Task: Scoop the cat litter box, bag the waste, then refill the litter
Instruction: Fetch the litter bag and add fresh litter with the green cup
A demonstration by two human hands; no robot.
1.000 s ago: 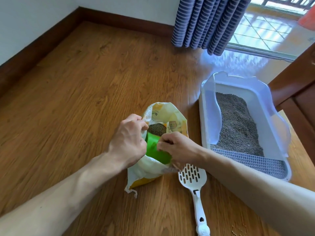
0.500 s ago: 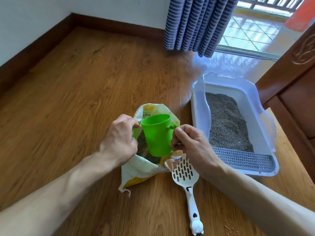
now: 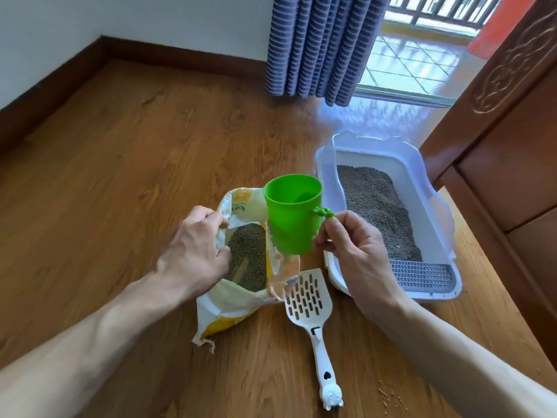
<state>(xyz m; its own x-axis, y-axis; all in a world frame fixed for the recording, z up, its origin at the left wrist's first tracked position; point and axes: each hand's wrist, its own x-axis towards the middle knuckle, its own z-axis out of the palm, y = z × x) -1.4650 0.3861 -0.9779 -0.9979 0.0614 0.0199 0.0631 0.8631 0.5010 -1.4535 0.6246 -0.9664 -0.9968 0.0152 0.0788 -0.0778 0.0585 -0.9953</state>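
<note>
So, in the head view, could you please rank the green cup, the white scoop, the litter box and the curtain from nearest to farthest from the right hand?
1. Green cup: held by its handle in the right hand.
2. White scoop on the floor below the hand, and the litter box to its right: too close to call.
3. Curtain: far back, by the balcony door.

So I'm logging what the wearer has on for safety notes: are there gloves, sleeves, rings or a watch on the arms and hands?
Nothing worn shows: the left hand and right hand are bare, with no gloves, rings or watch, and both forearms are bare to the frame edge.
</note>
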